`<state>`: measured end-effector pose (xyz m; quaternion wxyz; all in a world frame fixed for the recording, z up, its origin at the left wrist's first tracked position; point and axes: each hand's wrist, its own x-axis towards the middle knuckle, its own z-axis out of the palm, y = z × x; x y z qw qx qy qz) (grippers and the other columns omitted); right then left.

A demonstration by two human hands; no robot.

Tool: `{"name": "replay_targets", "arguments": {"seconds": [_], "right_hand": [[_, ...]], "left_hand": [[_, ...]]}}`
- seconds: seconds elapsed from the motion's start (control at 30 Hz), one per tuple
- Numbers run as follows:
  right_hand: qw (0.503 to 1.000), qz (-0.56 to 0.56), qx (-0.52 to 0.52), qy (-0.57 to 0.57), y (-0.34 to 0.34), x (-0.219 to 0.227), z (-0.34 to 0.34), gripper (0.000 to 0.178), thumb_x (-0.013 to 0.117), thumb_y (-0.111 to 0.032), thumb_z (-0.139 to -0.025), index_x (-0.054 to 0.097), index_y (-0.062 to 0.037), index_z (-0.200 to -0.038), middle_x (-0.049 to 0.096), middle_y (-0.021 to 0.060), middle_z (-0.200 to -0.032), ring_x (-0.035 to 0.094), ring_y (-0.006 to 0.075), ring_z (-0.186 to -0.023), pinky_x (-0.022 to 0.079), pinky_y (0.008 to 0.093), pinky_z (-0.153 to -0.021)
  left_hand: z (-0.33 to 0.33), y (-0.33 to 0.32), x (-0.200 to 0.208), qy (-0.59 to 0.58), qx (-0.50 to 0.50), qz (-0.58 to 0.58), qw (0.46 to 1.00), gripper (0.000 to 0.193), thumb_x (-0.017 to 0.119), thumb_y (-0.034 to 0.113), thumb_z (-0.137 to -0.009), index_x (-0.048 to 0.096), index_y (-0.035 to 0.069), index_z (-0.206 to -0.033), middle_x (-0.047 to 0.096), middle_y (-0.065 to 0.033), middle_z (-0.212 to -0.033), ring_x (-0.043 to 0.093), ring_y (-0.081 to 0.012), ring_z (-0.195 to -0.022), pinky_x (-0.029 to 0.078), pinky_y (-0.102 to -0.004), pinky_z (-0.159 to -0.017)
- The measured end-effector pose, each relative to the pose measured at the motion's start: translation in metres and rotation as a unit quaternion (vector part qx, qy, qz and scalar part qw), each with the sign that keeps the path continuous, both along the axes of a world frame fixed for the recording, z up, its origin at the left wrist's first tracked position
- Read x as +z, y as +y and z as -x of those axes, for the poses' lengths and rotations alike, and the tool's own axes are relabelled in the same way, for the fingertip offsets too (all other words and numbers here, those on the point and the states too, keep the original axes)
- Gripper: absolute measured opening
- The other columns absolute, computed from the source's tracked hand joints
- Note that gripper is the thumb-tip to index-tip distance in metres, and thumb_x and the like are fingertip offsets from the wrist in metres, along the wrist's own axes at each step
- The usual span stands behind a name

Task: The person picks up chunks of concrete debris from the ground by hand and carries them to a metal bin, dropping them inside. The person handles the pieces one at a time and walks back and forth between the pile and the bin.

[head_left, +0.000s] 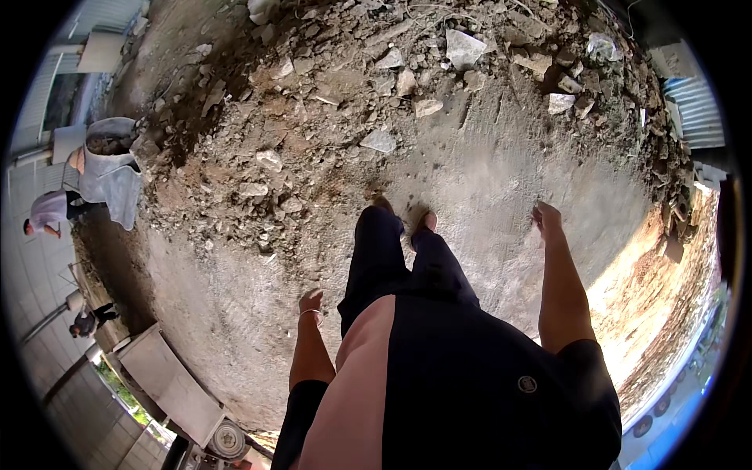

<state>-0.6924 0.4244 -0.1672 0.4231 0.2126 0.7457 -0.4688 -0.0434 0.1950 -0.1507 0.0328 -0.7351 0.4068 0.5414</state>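
Rubble heap [305, 149], broken masonry in loose soil, taken as landmark; nearest loose material to both hands, spread ahead of the wearer. Left hand [311, 300] hangs on the near side of the heap, over bare concrete ground [501, 168], fingers loosely bent and released, nothing seen in it; pale bracelet [311, 313] at the wrist. Right hand [546, 216] hangs to the right of the heap's near fringe, also slack and apparently free of any load. Neither touches the heap. Arms held out from the body, probably for balance or mid-stride. Feet [427, 222] at the heap's near margin, on the flatter ground, likely because footing is firmer there. Pale flat slab [464, 48] lies deeper in the heap; a smaller pale chunk [379, 141] sits at its near edge, fines thinning around it, as though spilled outward. Left of the heap, a pale sack-like sheet [110, 180] hangs around a dark, lumpy load, perhaps as a liner; what supports it I cannot tell. Beyond that sheet from the heap, a bending person [51, 211]. Farther to the near left of the heap, a second person [92, 319] and a wheeled trailer [168, 376].
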Motion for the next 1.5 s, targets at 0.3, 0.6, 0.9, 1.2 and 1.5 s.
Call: {"name": "replay_targets", "arguments": {"seconds": [0.3, 0.6, 0.9, 1.2, 1.5], "right_hand": [[0.984, 0.051, 0.172, -0.014, -0.172, 0.009, 0.061, 0.025, 0.051, -0.021, -0.071, 0.049, -0.0077, -0.091, 0.054, 0.0036, -0.081, 0.053, 0.0122, -0.068, 0.038, 0.0221, -0.052], [0.896, 0.032, 0.437, -0.076, -0.293, -0.033, 0.075, 0.026, 0.050, -0.015, -0.072, 0.049, -0.0025, -0.094, 0.054, 0.0066, -0.073, 0.053, 0.0149, -0.064, 0.040, 0.0246, -0.055], [0.867, 0.036, 0.490, -0.077, -0.335, -0.063, 0.146, 0.017, 0.042, -0.014, -0.071, 0.039, -0.0069, -0.056, 0.037, 0.0020, -0.047, 0.036, 0.0102, -0.037, 0.026, 0.0236, -0.034], [0.923, 0.054, 0.375, -0.063, -0.364, -0.153, 0.221, 0.017, 0.046, -0.008, -0.069, 0.037, -0.0092, -0.055, 0.034, 0.0005, -0.048, 0.030, 0.0079, -0.035, 0.022, 0.0226, -0.032], [0.826, -0.072, 0.550, 0.102, -0.447, -0.286, 0.236, 0.044, 0.059, -0.016, -0.060, 0.048, 0.0024, -0.098, 0.056, 0.0133, -0.070, 0.055, 0.0168, -0.056, 0.044, 0.0256, -0.053]], "left_hand": [[0.140, 0.033, -0.033, -0.019, 0.144, -0.098, 0.985, 0.034, 0.055, 0.019, -0.069, 0.049, 0.011, -0.102, 0.053, -0.0030, -0.083, 0.050, -0.0146, -0.072, 0.038, -0.0272, -0.057], [0.361, -0.116, -0.018, 0.119, 0.020, 0.141, 0.983, 0.036, 0.056, 0.014, -0.067, 0.048, 0.004, -0.101, 0.052, -0.0137, -0.096, 0.052, -0.0208, -0.086, 0.042, -0.0287, -0.070], [0.441, -0.096, -0.015, 0.025, -0.102, 0.235, 0.966, 0.037, 0.057, 0.023, -0.065, 0.050, 0.007, -0.098, 0.051, -0.0161, -0.094, 0.047, -0.0290, -0.090, 0.037, -0.0342, -0.078], [0.461, -0.111, -0.101, -0.032, -0.183, 0.203, 0.962, 0.038, 0.061, 0.023, -0.061, 0.051, 0.010, -0.095, 0.051, -0.0137, -0.093, 0.045, -0.0279, -0.091, 0.035, -0.0340, -0.080], [0.487, -0.227, -0.240, -0.054, -0.184, 0.151, 0.970, 0.042, 0.062, 0.019, -0.060, 0.049, 0.008, -0.099, 0.050, -0.0151, -0.096, 0.046, -0.0281, -0.090, 0.037, -0.0333, -0.078]]}}
